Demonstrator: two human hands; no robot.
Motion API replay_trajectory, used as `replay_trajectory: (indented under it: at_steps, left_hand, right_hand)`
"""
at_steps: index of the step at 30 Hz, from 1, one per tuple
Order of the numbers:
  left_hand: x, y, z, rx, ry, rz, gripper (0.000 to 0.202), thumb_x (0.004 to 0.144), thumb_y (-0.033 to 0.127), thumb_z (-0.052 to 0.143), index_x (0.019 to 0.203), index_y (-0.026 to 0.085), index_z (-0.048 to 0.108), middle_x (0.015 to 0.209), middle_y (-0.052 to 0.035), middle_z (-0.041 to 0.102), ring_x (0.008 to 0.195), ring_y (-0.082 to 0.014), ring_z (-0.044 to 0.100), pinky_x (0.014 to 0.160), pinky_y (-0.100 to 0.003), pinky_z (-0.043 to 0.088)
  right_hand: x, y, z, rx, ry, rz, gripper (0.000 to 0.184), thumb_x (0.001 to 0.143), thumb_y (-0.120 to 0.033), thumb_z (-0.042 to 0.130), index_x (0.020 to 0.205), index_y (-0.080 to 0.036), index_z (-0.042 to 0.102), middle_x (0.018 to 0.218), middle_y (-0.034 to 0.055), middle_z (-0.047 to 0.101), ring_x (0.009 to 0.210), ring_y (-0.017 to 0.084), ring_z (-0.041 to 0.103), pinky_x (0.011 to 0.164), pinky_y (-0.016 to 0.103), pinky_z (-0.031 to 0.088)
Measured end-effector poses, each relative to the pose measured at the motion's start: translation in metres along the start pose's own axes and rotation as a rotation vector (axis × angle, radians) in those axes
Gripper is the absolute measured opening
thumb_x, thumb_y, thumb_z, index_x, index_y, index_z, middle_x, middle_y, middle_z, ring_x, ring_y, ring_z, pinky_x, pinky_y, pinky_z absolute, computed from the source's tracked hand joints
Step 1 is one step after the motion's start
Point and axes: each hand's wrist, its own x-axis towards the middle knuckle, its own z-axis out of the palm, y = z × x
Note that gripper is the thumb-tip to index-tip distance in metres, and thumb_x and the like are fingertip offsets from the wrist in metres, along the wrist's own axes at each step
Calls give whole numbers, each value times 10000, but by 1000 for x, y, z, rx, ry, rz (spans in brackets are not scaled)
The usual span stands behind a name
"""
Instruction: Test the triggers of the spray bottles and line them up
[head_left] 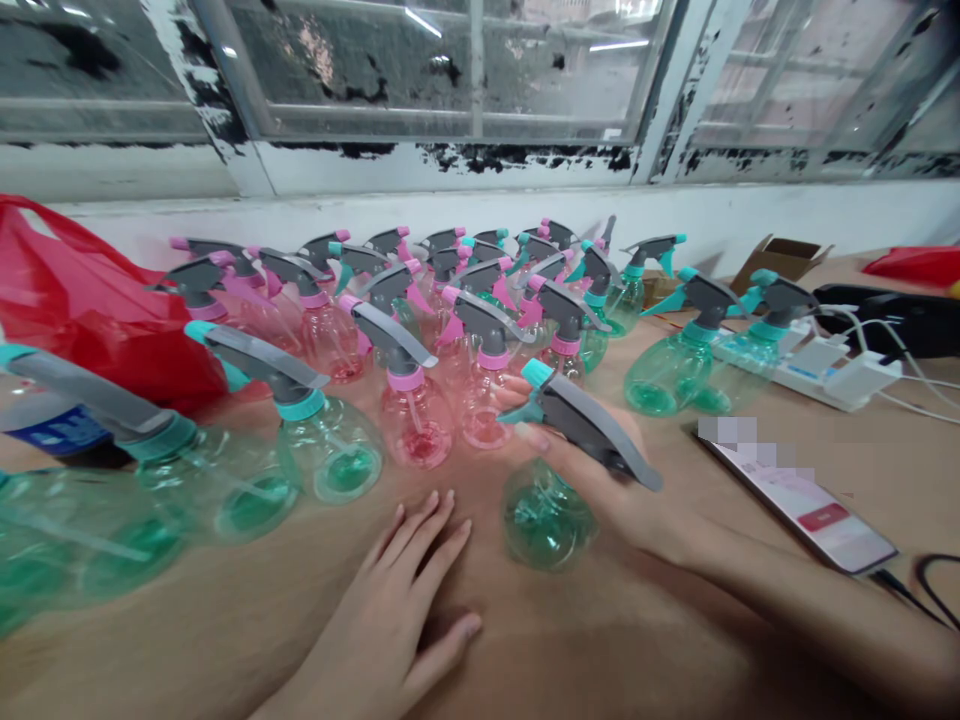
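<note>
Far left: green spray bottles (255,490), close to a blue-labelled bottle (56,435) and red plastic bag (112,320). Next, pink spray bottles (418,430), clustered toward the window. Below these, palm down on the table (480,670) with left hand (397,595), gripping nothing, fingers slightly spread, thumb wide. Just right of it, holding teal-and-grey-topped bottle (551,525) with right hand (611,500), fingers and thumb around the neck under the trigger head; base contact with table: can't tell. Further right, two more green bottles (664,375), white power strip (810,375), lit phone (802,500) nearer.
</note>
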Motion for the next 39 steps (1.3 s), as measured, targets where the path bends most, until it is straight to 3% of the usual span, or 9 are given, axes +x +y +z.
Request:
replay_trajectory:
  at_steps: [10, 17, 22, 28, 31, 34, 39]
  left_hand:
    - [1, -1, 0, -4, 16, -2, 640, 925, 407, 575, 1486, 215, 335, 1522, -108, 382, 1356, -319, 408, 1095, -507, 348]
    - [0, 0, 0, -2, 30, 1, 626, 922, 407, 581, 1469, 193, 364, 1518, -107, 390, 1347, -317, 422, 1088, -506, 365]
    - [1, -1, 1, 11, 9, 2, 622, 930, 413, 573, 1469, 192, 354, 1526, -111, 374, 1357, -316, 406, 1086, -517, 364]
    - [0, 0, -1, 28, -7, 3, 653, 933, 421, 571, 1487, 193, 309, 1530, -117, 364, 1365, -313, 396, 1083, -519, 370]
    - [-1, 0, 0, 14, -6, -2, 638, 936, 418, 570, 1483, 206, 319, 1534, -110, 360, 1365, -309, 396, 1089, -513, 363]
    - [0, 0, 1, 16, 5, 1, 634, 932, 408, 575, 1477, 199, 330, 1530, -114, 366, 1363, -310, 398, 1085, -513, 367]
    - [0, -1, 1, 24, 3, 11, 637, 931, 417, 576, 1476, 190, 335, 1534, -113, 360, 1368, -310, 390, 1095, -515, 349]
  right_hand:
    - [2, -4, 0, -55, 41, -6, 119, 901, -358, 605, 865, -250, 639, 701, -14, 644, 720, 197, 656, 673, 361, 568]
    - [3, -9, 1, -2, 35, -38, 104, 880, -278, 619, 979, -246, 613, 875, -2, 672, 806, 170, 654, 708, 313, 557]
    - [4, -9, -1, -35, 18, -17, 93, 890, -311, 618, 888, -244, 554, 742, -41, 554, 645, 112, 524, 577, 240, 455]
    - [5, -13, -3, -54, 10, 5, 259, 871, -334, 638, 749, -230, 435, 667, -60, 414, 579, 95, 383, 521, 236, 357]
    - [6, -14, -5, -49, 0, 8, 249, 880, -335, 617, 737, -228, 445, 661, -54, 427, 581, 100, 431, 538, 247, 384]
    - [5, -12, -4, 3, 30, 44, 147, 861, -329, 645, 847, -229, 539, 700, -41, 528, 602, 112, 521, 569, 253, 455]
    - [1, -4, 0, 52, 82, 22, 179, 849, -293, 668, 1007, -233, 608, 865, -9, 666, 782, 153, 658, 743, 293, 565]
